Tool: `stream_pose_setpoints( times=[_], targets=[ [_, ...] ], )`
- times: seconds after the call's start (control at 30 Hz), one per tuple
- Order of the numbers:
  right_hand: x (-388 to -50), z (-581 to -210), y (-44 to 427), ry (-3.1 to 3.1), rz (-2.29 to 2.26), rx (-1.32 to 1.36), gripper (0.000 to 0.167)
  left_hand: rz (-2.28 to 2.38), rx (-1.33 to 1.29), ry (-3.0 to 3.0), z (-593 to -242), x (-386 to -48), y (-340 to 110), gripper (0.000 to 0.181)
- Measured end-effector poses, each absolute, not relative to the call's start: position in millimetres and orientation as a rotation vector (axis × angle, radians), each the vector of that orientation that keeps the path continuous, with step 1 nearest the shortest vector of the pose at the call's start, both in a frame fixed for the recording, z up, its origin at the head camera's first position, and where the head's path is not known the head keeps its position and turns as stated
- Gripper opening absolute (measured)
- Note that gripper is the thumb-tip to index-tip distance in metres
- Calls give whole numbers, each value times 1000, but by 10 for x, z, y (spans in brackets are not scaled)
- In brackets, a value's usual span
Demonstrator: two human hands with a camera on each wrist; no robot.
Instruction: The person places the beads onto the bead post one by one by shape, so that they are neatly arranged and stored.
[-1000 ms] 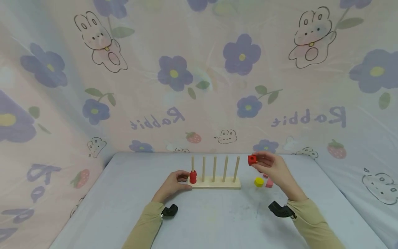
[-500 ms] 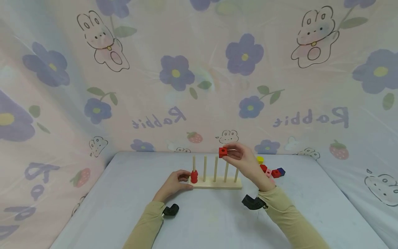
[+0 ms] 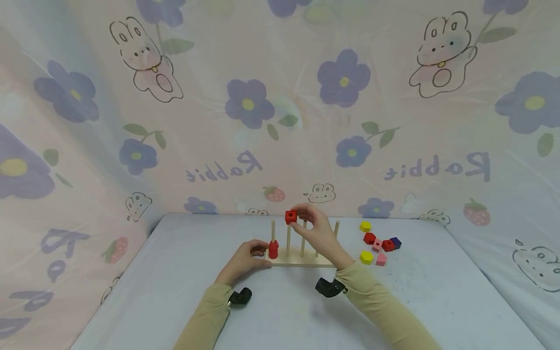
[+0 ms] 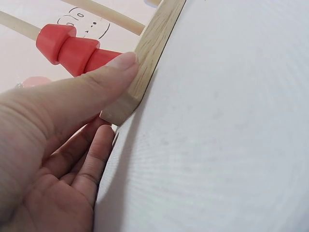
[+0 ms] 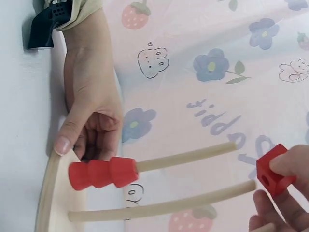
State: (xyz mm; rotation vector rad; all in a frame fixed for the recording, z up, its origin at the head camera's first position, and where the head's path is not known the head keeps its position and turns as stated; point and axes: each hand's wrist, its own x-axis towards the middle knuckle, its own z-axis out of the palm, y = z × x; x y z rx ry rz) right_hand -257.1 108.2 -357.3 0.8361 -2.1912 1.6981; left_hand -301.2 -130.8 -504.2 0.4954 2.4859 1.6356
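Note:
A wooden peg board (image 3: pixel 297 261) with a row of upright pegs stands on the table. My left hand (image 3: pixel 243 260) grips its left end; in the left wrist view the thumb (image 4: pixel 111 72) lies on the base and the fingers sit behind the end. Stacked red cone-shaped beads (image 5: pixel 101 172) are on the leftmost peg. My right hand (image 3: pixel 316 233) pinches a red angular block (image 3: pixel 290 217) with a hole, between thumb and fingers. The block is at the tip of the second peg (image 5: pixel 164 205); the right wrist view shows it just apart from that tip.
To the right of the board lie several loose blocks: yellow ones (image 3: pixel 366 257), red ones (image 3: pixel 369 238), pink ones (image 3: pixel 381 259) and a dark blue one (image 3: pixel 395 242). A printed cloth (image 3: pixel 280 146) hangs behind the table.
My right hand has carried the red block leftward from beside the loose blocks, across the pegs, to the second peg's top. The left hand keeps its grip on the board.

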Motion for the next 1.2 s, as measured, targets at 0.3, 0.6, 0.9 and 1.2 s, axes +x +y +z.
stream_pose_setpoints(
  times=[0.3, 0.6, 0.9, 1.2],
  targets=[
    [-2673, -3733, 994, -2173, 1762, 776, 33, 1615, 484, 2501, -5054, -3016, -1302, 56],
    [-2851, -4141, 951, -2166, 1888, 537, 35, 1609, 455, 2501, -5076, -3013, -1304, 57],
    [-2818, -4449, 936, -2251, 1945, 376, 32, 1626, 484, 2495, -5066, -3011, -1306, 57],
    [-2842, -4725, 948, -2352, 1869, 341, 29, 1655, 488, 2466, -5059, -3017, -1300, 55]
  ],
)
